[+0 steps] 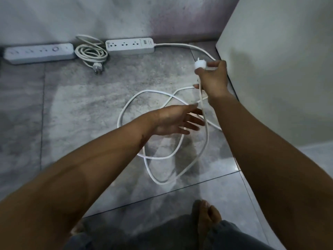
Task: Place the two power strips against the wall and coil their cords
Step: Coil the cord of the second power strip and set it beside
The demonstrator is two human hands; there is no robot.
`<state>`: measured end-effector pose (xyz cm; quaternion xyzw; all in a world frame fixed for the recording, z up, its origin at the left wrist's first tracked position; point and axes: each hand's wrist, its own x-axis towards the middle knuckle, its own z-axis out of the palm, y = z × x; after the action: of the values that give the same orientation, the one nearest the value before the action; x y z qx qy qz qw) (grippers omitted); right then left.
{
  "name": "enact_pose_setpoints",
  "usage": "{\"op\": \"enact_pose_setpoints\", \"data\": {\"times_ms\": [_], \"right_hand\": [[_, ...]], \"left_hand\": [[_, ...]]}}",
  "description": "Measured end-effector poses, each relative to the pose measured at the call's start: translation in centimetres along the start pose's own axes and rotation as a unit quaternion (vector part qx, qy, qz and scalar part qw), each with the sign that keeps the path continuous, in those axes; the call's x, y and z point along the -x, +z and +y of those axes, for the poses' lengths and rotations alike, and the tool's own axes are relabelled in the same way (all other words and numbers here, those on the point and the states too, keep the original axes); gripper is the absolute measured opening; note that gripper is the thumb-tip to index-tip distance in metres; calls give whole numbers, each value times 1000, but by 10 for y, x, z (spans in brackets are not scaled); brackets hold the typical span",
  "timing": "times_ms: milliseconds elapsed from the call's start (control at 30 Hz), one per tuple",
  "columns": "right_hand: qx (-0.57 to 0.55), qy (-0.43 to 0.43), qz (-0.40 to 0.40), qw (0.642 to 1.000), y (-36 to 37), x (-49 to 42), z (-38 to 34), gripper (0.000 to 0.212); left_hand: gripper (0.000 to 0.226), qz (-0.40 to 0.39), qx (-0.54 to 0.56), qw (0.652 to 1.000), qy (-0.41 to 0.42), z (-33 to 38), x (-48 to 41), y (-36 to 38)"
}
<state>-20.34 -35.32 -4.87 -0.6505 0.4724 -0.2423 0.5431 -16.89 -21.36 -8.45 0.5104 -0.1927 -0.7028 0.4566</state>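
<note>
Two strips lie against the wall [90,15], the left strip [39,53] at ten o'clock and the right strip [129,46] at twelve; between them sits a coiled cord [91,52]; the loose cord [173,44] leaves the right strip toward two o'clock and sprawls in loops on the floor [72,105] at centre; the right hand [214,78], at two o'clock, grips this cord just below its plug [200,64]; the left hand [173,120] hovers over the loops, fingers straight, holding nothing.
</note>
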Motion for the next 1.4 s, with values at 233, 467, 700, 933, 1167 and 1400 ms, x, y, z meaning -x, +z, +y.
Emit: {"op": "enact_pose_setpoints", "data": {"times_ms": [233,467,700,933,1167,1400], "right_hand": [[-136,92,-54,985,26,-11,-18,40],[71,62,-105,990,35,-19,-10,39],[266,-30,-357,895,61,12,-12,18],[136,-83,-255,954,88,18,-12,32],[-157,116,-159,968,91,12,-25,30],[-167,174,-159,957,85,11,-19,9]], "left_hand": [[24,-96,55,994,-10,1,18,6],[32,83,-31,995,36,48,57,-48],[36,295,-158,931,147,71,91,-100],[30,451,-169,852,206,65,103,-125],[34,486,-147,848,153,35,109,-141],[24,507,-241,816,139,16,106,-141]]}}
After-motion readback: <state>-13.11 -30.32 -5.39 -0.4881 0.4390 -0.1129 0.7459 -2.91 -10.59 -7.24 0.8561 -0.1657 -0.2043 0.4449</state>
